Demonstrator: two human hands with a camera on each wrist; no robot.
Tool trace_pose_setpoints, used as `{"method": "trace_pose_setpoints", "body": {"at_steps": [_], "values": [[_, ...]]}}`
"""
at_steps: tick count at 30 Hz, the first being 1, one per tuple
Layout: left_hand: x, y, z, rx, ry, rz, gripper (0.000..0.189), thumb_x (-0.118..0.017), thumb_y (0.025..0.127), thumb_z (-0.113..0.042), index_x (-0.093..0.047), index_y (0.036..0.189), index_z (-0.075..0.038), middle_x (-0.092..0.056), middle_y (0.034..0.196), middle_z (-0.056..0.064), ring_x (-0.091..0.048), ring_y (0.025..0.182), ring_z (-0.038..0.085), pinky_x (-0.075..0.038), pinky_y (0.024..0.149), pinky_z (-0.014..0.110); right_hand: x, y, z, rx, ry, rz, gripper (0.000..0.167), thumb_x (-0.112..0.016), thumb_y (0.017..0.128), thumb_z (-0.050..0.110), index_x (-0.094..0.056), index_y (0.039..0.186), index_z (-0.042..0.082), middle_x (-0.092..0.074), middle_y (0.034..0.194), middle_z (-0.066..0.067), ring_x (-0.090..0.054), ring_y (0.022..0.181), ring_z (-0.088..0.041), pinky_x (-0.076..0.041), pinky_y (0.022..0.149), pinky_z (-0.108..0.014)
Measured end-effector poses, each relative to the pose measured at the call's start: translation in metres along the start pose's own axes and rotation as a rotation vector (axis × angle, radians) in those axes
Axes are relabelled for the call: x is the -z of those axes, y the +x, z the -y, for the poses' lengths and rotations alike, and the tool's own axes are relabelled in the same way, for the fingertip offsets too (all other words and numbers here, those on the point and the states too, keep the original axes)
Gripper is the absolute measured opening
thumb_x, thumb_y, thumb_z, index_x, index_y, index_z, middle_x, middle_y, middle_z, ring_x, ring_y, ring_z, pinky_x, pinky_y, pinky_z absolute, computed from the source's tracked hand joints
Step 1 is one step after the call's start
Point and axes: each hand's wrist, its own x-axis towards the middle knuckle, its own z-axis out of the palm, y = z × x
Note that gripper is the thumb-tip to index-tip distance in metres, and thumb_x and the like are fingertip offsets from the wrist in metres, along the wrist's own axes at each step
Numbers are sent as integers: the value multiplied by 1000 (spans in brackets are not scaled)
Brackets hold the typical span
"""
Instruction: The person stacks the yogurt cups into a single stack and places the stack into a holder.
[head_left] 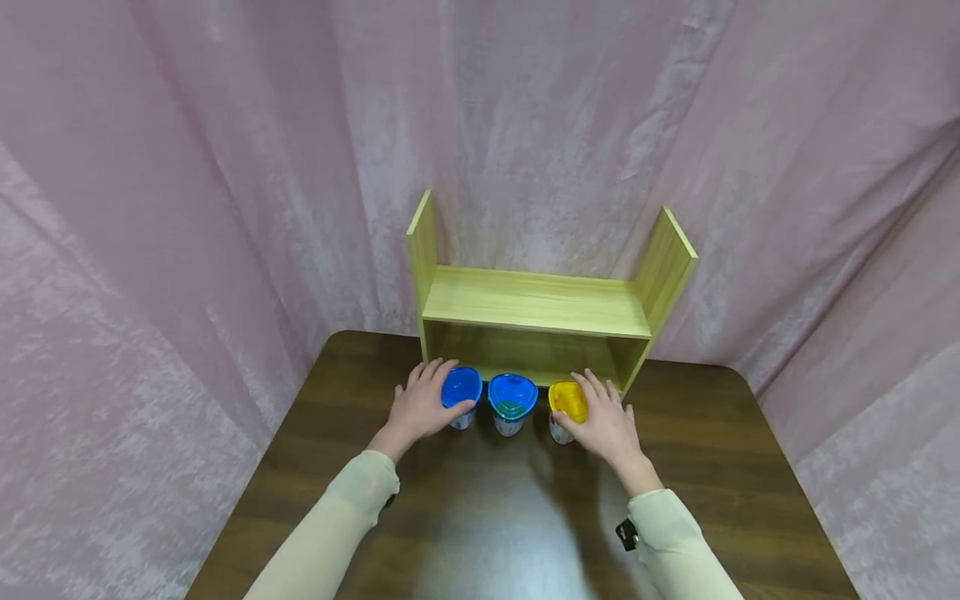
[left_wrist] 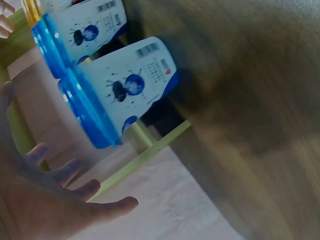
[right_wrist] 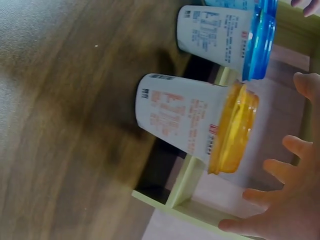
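Note:
Three white tapered cups with coloured plastic lids stand in a row before the wooden shelf. My left hand (head_left: 420, 408) is spread around the left blue-lidded cup (head_left: 462, 387); in the left wrist view its fingers (left_wrist: 120, 206) are apart from that cup (left_wrist: 127, 85). Between the hands stands a second blue-lidded cup (head_left: 512, 396). At the right, my right hand (head_left: 609, 423) hovers over the yellow-lidded cup (head_left: 567, 400). Its fingers are spread, and the right wrist view shows a gap between them and the yellow lid (right_wrist: 234, 130). Neither hand holds anything.
A light wooden two-tier shelf (head_left: 536, 300) with raised sides stands at the back of the brown wooden table (head_left: 705, 467), just behind the cups. Pink curtains (head_left: 225, 208) hang behind and on both sides.

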Motion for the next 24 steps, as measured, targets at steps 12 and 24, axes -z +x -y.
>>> {"method": "trace_pose_setpoints", "body": {"at_steps": [12, 24], "values": [[-21, 6, 6, 34, -85, -5, 95, -70, 83, -68, -29, 158, -26, -32, 160, 13, -24, 146, 43, -30, 101, 79, -14, 3, -12, -7, 20, -24, 92, -73, 84, 61, -34, 156, 19, -23, 165, -14, -29, 142, -52, -26, 99, -82], [-31, 15, 9, 109, -158, 36, 107, -73, 78, -70, -20, 160, -26, -32, 161, 11, -22, 147, 40, -27, 104, 78, -24, 9, -15, -62, 35, 24, 113, -81, 76, 60, -22, 160, 13, -24, 164, -16, -29, 142, -51, -28, 102, -79]]}}
